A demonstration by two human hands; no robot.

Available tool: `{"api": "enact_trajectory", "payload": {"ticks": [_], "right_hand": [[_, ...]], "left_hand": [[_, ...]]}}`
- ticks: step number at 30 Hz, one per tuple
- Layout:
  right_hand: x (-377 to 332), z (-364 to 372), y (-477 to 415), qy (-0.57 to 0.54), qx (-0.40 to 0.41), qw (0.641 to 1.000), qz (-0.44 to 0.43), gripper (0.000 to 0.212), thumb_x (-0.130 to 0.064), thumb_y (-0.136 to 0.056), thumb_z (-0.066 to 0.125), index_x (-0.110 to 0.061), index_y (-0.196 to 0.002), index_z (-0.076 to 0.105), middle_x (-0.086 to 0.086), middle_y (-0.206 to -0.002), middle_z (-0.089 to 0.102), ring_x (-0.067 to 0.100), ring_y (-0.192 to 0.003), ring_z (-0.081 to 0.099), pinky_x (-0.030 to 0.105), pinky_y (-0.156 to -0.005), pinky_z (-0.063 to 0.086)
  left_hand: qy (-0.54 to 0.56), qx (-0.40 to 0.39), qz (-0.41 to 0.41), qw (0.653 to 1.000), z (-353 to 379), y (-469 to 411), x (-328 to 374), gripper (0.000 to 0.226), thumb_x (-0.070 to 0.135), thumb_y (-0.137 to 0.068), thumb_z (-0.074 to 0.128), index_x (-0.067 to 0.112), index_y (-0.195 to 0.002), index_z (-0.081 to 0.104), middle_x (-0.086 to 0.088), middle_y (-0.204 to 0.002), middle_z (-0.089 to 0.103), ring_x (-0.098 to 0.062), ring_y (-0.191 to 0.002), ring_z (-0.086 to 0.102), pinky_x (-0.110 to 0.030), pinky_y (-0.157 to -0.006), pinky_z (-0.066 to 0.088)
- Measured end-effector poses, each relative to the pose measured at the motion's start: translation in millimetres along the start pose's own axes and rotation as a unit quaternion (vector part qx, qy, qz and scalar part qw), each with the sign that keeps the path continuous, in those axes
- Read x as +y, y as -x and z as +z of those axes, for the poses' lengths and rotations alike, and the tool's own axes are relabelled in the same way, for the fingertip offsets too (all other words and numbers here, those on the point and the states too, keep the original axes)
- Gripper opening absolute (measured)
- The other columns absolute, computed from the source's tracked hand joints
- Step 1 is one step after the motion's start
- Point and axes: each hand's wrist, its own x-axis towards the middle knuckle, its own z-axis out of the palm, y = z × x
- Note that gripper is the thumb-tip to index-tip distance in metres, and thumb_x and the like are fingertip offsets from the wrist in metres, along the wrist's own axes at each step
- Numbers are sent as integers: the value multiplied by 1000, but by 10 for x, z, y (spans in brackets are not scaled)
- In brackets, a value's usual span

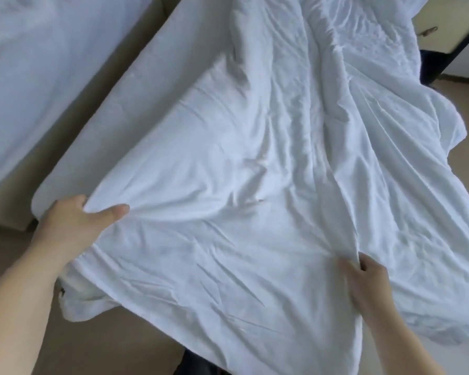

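A crumpled white duvet lies spread over the bed, its near end hanging off the foot toward me. My left hand grips the duvet's left edge near the bed's corner, thumb on top and fingers tucked under the cloth. My right hand pinches a raised fold of the duvet at the lower right. The fabric between my hands is pulled into creases.
A second bed with white bedding stands at the left, across a narrow beige floor gap. A pale cabinet with a dark frame is at the top right. Beige floor lies below the duvet's hanging end.
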Motion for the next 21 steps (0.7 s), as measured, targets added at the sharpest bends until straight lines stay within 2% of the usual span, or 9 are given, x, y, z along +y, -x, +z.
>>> {"api": "enact_trajectory", "payload": {"ticks": [2, 3, 6, 8, 10, 11, 14, 17, 21], "right_hand": [[-9, 69, -20, 18, -7, 1000, -9, 25, -3, -83, 50, -8, -63, 36, 9, -59, 29, 19, -57, 26, 30, -51, 18], [12, 140, -45, 37, -10, 999, -2, 26, -8, -83, 49, -9, -62, 34, 8, -58, 29, 20, -56, 25, 31, -52, 18], [201, 319, -87, 105, -23, 992, 65, 25, -26, -79, 45, -7, -64, 37, 16, -65, 47, 26, -64, 38, 35, -58, 28], [332, 401, -83, 113, -35, 988, 103, 19, -16, -88, 56, 2, -90, 50, 25, -98, 57, 33, -86, 50, 38, -73, 37], [418, 462, -58, 85, -43, 988, 125, 39, -10, -87, 60, 8, -119, 46, 20, -113, 52, 38, -109, 50, 37, -83, 37], [438, 497, -40, 68, -39, 989, 127, 47, -11, -86, 62, 8, -125, 42, 20, -118, 51, 39, -114, 49, 38, -87, 39], [462, 621, 26, 32, -29, 991, 123, 58, -18, -83, 68, 2, -128, 38, 19, -125, 51, 35, -112, 51, 43, -93, 43], [385, 755, 109, 21, -34, 991, 130, 57, -17, -81, 70, 3, -124, 39, 12, -108, 48, 27, -98, 48, 33, -80, 37], [339, 844, 163, 55, -10, 992, 111, 38, -15, -84, 64, 8, -111, 50, 21, -100, 57, 30, -87, 51, 32, -72, 35]], "left_hand": [[24, -12, -61, 998, 235, 168, -174, 49, 41, -78, 69, -2, -97, 57, -17, -90, 61, -34, -85, 55, -38, -70, 41], [20, -37, -95, 995, 426, 210, -283, 51, 37, -84, 63, -5, -112, 55, -20, -102, 60, -36, -95, 55, -36, -73, 39], [-19, -173, -141, 975, 1040, 266, -602, 56, 36, -89, 56, -4, -127, 46, -20, -126, 53, -33, -113, 52, -32, -83, 40], [12, -208, -149, 967, 1257, 251, -765, 42, 29, -88, 58, 1, -120, 52, -14, -119, 57, -28, -104, 54, -28, -80, 40], [79, -205, -159, 962, 1277, 274, -882, 28, 26, -87, 59, 4, -104, 55, -8, -102, 57, -22, -92, 52, -27, -74, 38], [97, -197, -161, 962, 1253, 283, -941, 25, 29, -86, 59, 5, -95, 55, -7, -95, 56, -23, -90, 52, -28, -71, 38], [170, -137, -217, 952, 1165, 232, -1154, 15, 20, -89, 55, 8, -80, 55, -11, -90, 55, -25, -88, 51, -30, -77, 38], [285, -112, -303, 903, 1094, 223, -1223, 8, 13, -92, 50, 8, -90, 57, -7, -90, 55, -23, -92, 50, -33, -83, 39], [257, -103, -297, 914, 1095, 120, -1231, 30, 31, -88, 59, 15, -64, 49, -1, -71, 50, -20, -75, 49, -31, -76, 38]]}}
